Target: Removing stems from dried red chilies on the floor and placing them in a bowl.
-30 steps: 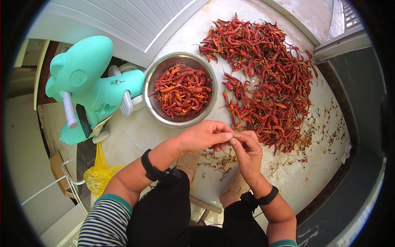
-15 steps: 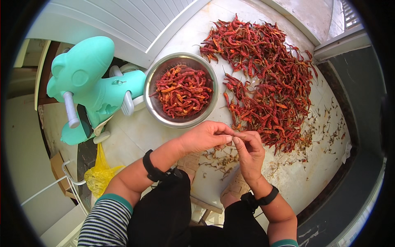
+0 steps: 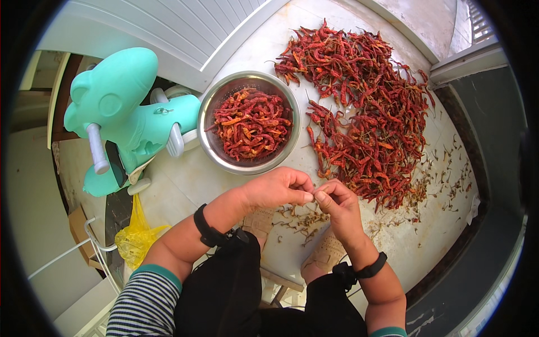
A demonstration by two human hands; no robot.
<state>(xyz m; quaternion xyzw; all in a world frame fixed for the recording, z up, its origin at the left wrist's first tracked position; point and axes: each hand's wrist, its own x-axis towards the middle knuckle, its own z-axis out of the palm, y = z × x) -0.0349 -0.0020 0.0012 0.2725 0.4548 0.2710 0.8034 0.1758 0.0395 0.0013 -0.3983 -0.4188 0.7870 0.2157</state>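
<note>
Red dried chilli peppers (image 3: 365, 112) lie in a broad heap across the upper right of a pale, speckled floor (image 3: 185, 185), seen from above by a head-worn camera looking down at a person's own two hands. Both hands meet near the middle of the view, just below the heap's lower edge. The left hand (image 3: 278, 188) is curled, its thumb and fingertips pinched together; the right hand (image 3: 339, 205) is curled the same way, its fingertips touching those of the left. Whatever they pinch between them is too small and too hidden to make out. Each wrist wears a dark band, and the left forearm ends in a striped sleeve with a green cuff.

Just above the left hand stands a round steel bowl (image 3: 216, 151), filled with more red and orange chillies (image 3: 250, 123). The bowl sits beside the heap, a narrow strip of bare floor between them.

Below and to the right of the hands, thin brownish stems and scraps (image 3: 303, 219) are scattered on the floor, with more strewn along the heap's right side.

To the left of the bowl, almost touching it, is a mint-green plastic ride-on toy (image 3: 123, 106) shaped like an animal, with pale handles. A crumpled yellow plastic bag (image 3: 135, 238) lies below it, near the left forearm. White panelled wall runs along the top of the view.
</note>
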